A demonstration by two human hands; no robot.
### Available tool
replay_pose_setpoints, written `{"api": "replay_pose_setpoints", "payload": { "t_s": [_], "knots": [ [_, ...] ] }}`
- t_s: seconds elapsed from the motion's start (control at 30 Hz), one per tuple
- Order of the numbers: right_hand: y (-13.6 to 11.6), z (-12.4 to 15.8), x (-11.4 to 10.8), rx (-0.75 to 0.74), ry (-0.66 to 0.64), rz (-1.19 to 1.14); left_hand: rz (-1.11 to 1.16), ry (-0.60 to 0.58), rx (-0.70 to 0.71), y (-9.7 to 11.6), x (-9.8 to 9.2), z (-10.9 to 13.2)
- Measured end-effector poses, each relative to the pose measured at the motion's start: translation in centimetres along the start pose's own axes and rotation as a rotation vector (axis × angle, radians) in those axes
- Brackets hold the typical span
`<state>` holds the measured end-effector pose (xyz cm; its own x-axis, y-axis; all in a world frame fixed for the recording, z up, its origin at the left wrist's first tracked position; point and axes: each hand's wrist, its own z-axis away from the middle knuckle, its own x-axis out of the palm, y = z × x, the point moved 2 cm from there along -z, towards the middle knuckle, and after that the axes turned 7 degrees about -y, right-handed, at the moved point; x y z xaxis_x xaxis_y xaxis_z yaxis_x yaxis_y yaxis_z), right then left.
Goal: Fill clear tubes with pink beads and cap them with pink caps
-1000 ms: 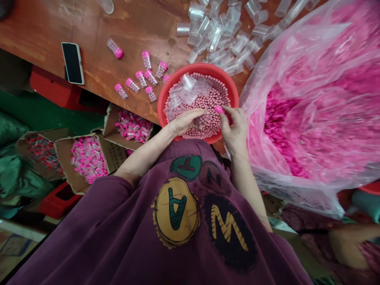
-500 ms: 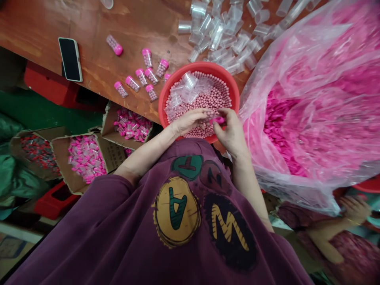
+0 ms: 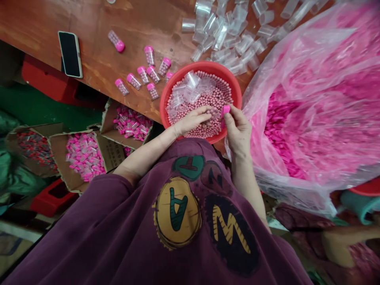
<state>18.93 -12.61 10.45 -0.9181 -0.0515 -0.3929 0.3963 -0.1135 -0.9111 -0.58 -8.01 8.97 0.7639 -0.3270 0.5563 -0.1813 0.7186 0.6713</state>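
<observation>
A red bowl (image 3: pixel 233 81) on the wooden table holds small pink beads and several clear plastic vials. My left hand (image 3: pixel 191 120) reaches into the beads near the bowl's front, fingers curled around a clear vial that is partly hidden. My right hand (image 3: pixel 239 128) hovers at the bowl's right rim and pinches a pink cap (image 3: pixel 226 110) between thumb and fingers, close to the left hand's fingertips.
Several filled pink-capped vials (image 3: pixel 142 75) lie left of the bowl, empty clear vials (image 3: pixel 225 27) behind it. A phone (image 3: pixel 70 54) rests at the table's left. A big plastic bag of pink caps (image 3: pixel 311 103) fills the right. Cardboard boxes (image 3: pixel 84 156) of finished vials sit below the table edge.
My right hand has lifted slightly with the pink cap, from low against the left hand to beside its fingertips. The left hand stays in the beads.
</observation>
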Motion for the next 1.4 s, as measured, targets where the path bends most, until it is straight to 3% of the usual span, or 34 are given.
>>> {"api": "replay_pose_setpoints", "payload": {
  "t_s": [0.17,0.37,0.6,0.73,0.93,1.1,1.4],
  "knots": [
    [-1.6,-0.3,-1.0,-0.102,-0.118,0.288,0.001,-0.037,-0.028,0.1,0.4,0.5],
    [-1.1,0.0,-1.2,-0.195,-0.159,0.399,0.093,-0.074,-0.073,0.2,0.2,0.9],
    [-0.2,0.0,-1.9,-0.095,-0.188,0.533,0.099,-0.018,-0.085,-0.3,-0.5,1.1],
    [-0.9,-0.1,-1.6,-0.068,-0.094,0.433,0.086,-0.011,-0.124,-0.5,-0.9,1.3],
    [-2.1,0.2,0.5,-0.039,-0.057,0.148,0.095,0.012,-0.033,-1.5,-0.8,1.1],
    [-2.6,0.7,1.1,-0.066,0.018,0.188,0.111,0.032,0.042,-2.2,-0.1,0.9],
    [-2.6,1.5,0.4,-0.206,-0.12,0.357,0.011,0.153,0.079,-1.6,1.2,1.9]
  ]
}}
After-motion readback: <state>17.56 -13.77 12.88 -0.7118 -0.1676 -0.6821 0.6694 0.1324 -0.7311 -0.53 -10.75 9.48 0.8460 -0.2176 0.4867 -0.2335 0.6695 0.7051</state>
